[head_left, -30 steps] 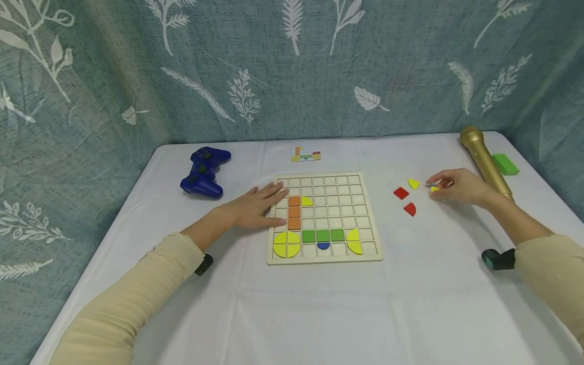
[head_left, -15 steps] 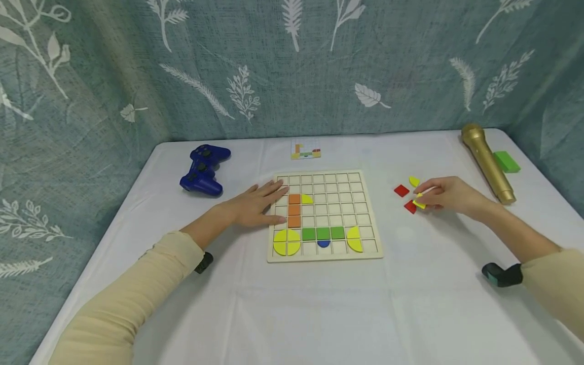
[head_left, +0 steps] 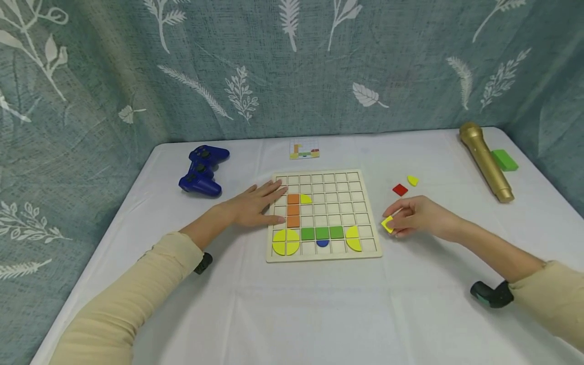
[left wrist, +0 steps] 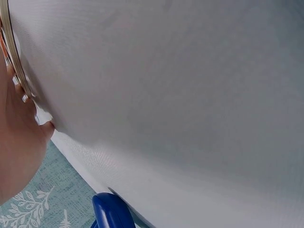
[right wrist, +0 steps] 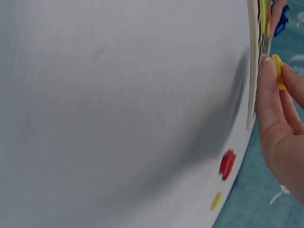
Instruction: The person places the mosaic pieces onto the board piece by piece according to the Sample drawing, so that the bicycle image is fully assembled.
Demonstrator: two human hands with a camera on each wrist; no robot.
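Note:
My left hand (head_left: 255, 207) rests with spread fingers on the left edge of a wooden grid board (head_left: 337, 208). Orange squares (head_left: 293, 209), green squares (head_left: 322, 233), yellow quarter-circle pieces (head_left: 286, 242) and a blue half-round piece (head_left: 322, 243) lie on the board. Beyond its right edge my right hand (head_left: 422, 218) pinches a yellow piece (head_left: 387, 224) between thumb and fingers; the right wrist view shows the held yellow piece (right wrist: 278, 71) too. A red square (head_left: 400, 190) and a yellow quarter-circle (head_left: 412, 180) lie behind that hand. The red quarter-circle is hidden in the head view.
A blue game controller (head_left: 203, 171) lies to the left and a small pattern card (head_left: 304, 149) behind the board. At the back right are a gold microphone (head_left: 485, 162) and a green block (head_left: 504, 160). A patterned curtain (head_left: 310, 76) hangs along the back.
My right hand has carried the yellow piece left and toward me, from beside the loose pieces to near the board's right edge. The left hand has stayed in place.

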